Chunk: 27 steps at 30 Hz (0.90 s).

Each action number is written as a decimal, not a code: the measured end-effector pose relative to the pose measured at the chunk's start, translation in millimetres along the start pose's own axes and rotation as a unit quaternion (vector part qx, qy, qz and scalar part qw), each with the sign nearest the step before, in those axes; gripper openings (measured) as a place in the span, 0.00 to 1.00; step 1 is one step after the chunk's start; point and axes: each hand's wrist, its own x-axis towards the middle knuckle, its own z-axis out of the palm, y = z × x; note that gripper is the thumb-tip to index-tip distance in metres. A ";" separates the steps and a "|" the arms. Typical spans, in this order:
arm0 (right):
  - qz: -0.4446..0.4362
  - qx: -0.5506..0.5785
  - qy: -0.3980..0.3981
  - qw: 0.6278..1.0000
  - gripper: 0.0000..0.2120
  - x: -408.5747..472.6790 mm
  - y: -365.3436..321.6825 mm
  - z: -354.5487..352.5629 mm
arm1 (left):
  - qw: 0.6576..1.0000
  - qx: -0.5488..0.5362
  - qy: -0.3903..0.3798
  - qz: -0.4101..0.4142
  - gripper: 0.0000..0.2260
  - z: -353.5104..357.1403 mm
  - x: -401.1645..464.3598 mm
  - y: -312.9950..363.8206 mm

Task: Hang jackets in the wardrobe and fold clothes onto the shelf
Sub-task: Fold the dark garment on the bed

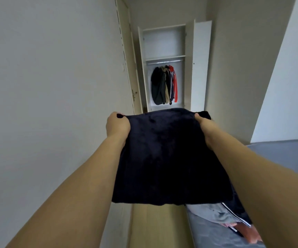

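A dark navy fleece garment (164, 154) is held up between the two hands, apparently already folded, and hangs down from them as a flat panel. The left hand (117, 125) pinches the upper left corner, with the fingers curled over the top edge; the right hand (204, 127) grips the upper right corner in the same manner. For the step in hand, judged to be the carrying of the folded piece to the shelf, the top edge is best kept taut and level so that the fold is not lost, and the panel should be lowered flat rather than dropped. Well beyond the hands, straight ahead, the wardrobe (197, 68) stands with its doors open; the shelf (165, 57) lies above the rail, higher than the hands, so a lift is likely to be needed. Below the shelf, several jackets (163, 85) are already hung. Below the right forearm, more clothes (221, 214) are left on the bed (216, 237), so the task appears partly done.
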 end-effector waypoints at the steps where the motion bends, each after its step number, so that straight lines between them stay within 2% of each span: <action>1: 0.005 -0.002 0.004 1.000 0.30 20.1 -3.6 8.4 | 1.000 0.012 0.002 0.009 0.10 11.1 20.0 -2.3; 6: 0.009 0.019 0.002 1.000 0.22 142.4 -35.3 53.9 | 0.998 0.045 -0.006 0.031 0.12 82.8 144.4 -14.6; 10: 0.001 -0.009 0.025 1.000 0.30 248.5 -90.7 92.2 | 0.998 0.041 -0.014 0.034 0.14 142.3 259.1 -4.2; 15: 0.006 -0.002 0.027 1.000 0.27 373.5 -152.9 146.1 | 0.998 0.049 -0.019 0.025 0.15 205.6 399.0 16.6; 21: -0.026 0.015 0.035 0.999 0.27 557.4 -200.3 220.2 | 0.997 0.054 -0.025 0.039 0.14 294.1 576.7 3.4; 27: -0.053 0.025 0.061 0.996 0.31 744.2 -269.3 289.6 | 0.996 0.035 -0.054 0.057 0.12 399.9 782.1 2.6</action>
